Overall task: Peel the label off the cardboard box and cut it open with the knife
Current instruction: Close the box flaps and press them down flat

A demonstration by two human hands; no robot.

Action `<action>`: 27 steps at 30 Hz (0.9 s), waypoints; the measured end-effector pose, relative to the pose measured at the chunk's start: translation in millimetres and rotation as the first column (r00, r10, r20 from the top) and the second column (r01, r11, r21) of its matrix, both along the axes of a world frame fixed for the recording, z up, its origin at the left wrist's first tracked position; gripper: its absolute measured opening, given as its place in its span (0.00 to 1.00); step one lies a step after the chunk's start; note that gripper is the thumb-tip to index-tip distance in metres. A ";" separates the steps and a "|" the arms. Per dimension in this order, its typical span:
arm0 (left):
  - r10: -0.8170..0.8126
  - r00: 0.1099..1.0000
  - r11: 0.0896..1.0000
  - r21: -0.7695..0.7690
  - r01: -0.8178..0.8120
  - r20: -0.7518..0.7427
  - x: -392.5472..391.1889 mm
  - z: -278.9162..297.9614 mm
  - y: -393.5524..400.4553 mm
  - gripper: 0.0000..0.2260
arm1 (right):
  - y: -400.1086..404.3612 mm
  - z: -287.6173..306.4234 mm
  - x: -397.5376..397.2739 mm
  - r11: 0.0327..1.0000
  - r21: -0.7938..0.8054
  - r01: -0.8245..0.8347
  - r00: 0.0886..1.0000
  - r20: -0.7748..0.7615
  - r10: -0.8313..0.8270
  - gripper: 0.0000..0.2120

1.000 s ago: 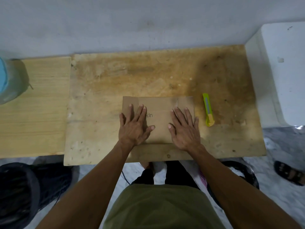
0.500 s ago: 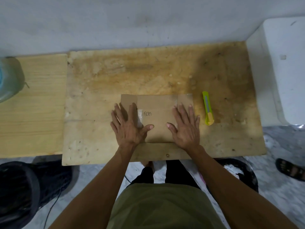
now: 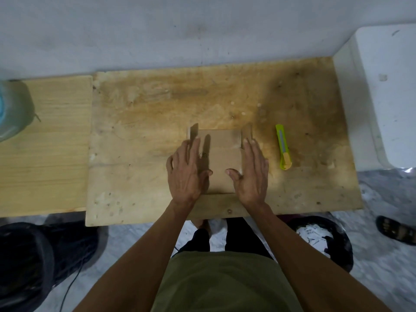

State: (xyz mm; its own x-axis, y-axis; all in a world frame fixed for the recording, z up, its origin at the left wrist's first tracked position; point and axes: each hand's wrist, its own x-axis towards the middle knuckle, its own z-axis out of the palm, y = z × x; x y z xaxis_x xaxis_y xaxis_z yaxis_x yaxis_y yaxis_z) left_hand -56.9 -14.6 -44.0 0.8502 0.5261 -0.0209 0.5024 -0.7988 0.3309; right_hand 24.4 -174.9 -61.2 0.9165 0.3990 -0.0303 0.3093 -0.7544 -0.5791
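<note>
A flat brown cardboard box (image 3: 221, 161) lies near the front edge of the stained plywood board (image 3: 157, 109). Its left and right side flaps stand tilted upward. My left hand (image 3: 184, 174) presses against the left flap, fingers outside and thumb on the top face. My right hand (image 3: 252, 174) mirrors it on the right flap. A bit of dark handwriting (image 3: 202, 154) shows beside my left fingers. The yellow-green utility knife (image 3: 283, 147) lies on the board just right of my right hand, untouched, with no blade showing.
A paler wooden board (image 3: 45, 143) adjoins on the left, bearing a blue-green bottle (image 3: 11, 109). A white box (image 3: 387, 86) stands at the right. On the floor are a black bin (image 3: 319, 239) with paper scraps, a black bag (image 3: 33, 255) and a sandalled foot (image 3: 396, 228).
Both hands slid from the top face outward to the box's sides, and the side flaps that lay flat now stand raised. The knife has not moved.
</note>
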 end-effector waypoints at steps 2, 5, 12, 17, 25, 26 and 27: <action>-0.064 0.997 0.995 -0.073 0.067 0.049 2.3 -1.5 -1.7 0.47 | 3.6 2.2 -0.6 0.996 0.033 -0.084 0.996 -0.031 0.085 0.42; -0.109 0.987 0.962 -0.236 0.134 0.116 4.8 -7.3 -1.5 0.44 | 9.8 7.4 -1.0 0.988 0.074 -0.136 0.980 -0.133 0.145 0.41; -0.058 0.994 0.910 -0.404 0.092 0.096 2.3 -7.2 -1.0 0.35 | 9.8 -0.4 0.7 0.984 0.046 -0.172 0.975 -0.136 0.177 0.35; -0.187 0.956 0.931 -0.271 0.246 0.225 1.6 -18.9 13.4 0.20 | 15.1 -7.9 -1.8 0.978 -0.076 -0.194 0.978 -0.096 0.186 0.27; -0.067 0.986 0.995 -0.087 0.054 -0.154 -10.1 -36.2 15.7 0.29 | 17.9 -24.3 -0.5 0.960 -0.223 -0.171 0.985 -0.043 0.166 0.24; -0.050 0.983 0.996 -0.077 0.036 -0.178 -9.2 -36.6 14.0 0.29 | 19.6 -25.6 -0.8 0.956 -0.244 -0.163 0.987 -0.050 0.156 0.24; -0.029 0.980 0.997 -0.077 0.014 -0.199 -8.0 -37.2 11.7 0.28 | 21.1 -26.9 -1.5 0.950 -0.269 -0.156 0.988 -0.049 0.148 0.25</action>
State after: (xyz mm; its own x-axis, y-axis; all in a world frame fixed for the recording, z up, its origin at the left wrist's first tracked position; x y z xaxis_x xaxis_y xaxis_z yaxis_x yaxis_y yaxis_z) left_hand -64.9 -3.0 -81.2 0.8359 0.4984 -0.2299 0.5475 -0.7868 0.2850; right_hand 22.9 -153.8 -88.1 0.8430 0.5063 -0.1816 0.4188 -0.8297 -0.3689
